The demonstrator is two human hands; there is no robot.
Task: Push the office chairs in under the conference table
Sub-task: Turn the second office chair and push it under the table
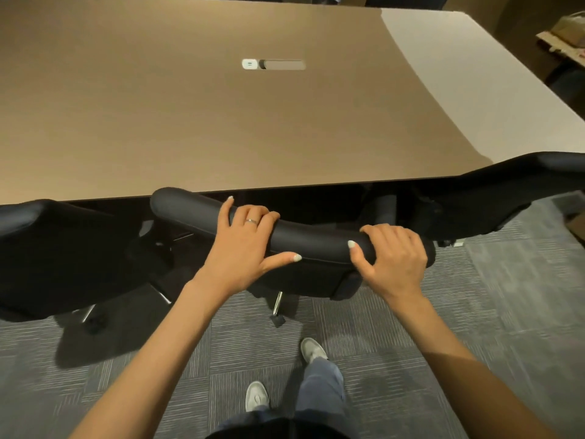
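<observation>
A black office chair (313, 240) stands right in front of me, its padded top edge close to the near edge of the tan conference table (196, 122). My left hand (245, 245) lies over the top of the backrest, fingers curled over it and thumb along the near side. My right hand (392, 256) grips the backrest's right end. The chair's seat is hidden under the table. Its chrome base leg (278, 304) shows on the carpet below.
A second black chair (63, 258) stands at the left, and a third (493, 198) at the right, both against the table edge. A power socket (273, 64) is set in the table's middle. Grey carpet and my feet are below; cardboard boxes (566, 39) lie far right.
</observation>
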